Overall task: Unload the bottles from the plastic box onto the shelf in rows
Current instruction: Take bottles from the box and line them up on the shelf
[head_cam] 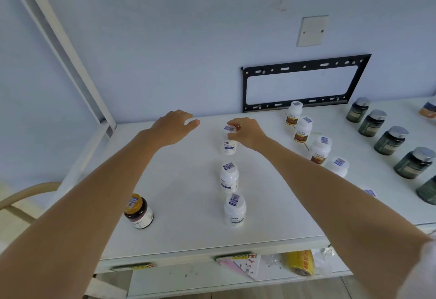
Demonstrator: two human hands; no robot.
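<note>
At frame centre our right hand (pixel 245 133) pinches the cap of a white plastic bottle (pixel 228 142) standing on the smooth white shelf (pixel 188 180) — two like cylinders (pixel 229 179) line up below it. Our left hand (pixel 174 126) hovers released, fingers loose, upper left of it.

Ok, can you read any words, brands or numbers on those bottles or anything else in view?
None can be read.
White bottles: blue label print and cap code stickers, too blurred.
Orange-label bottles: print too small.
Amber jar: label and lid sticker blurred.
Dark green jars: labels illegible.
Yellow packet on the lower shelf: red characters, blurred.
</note>
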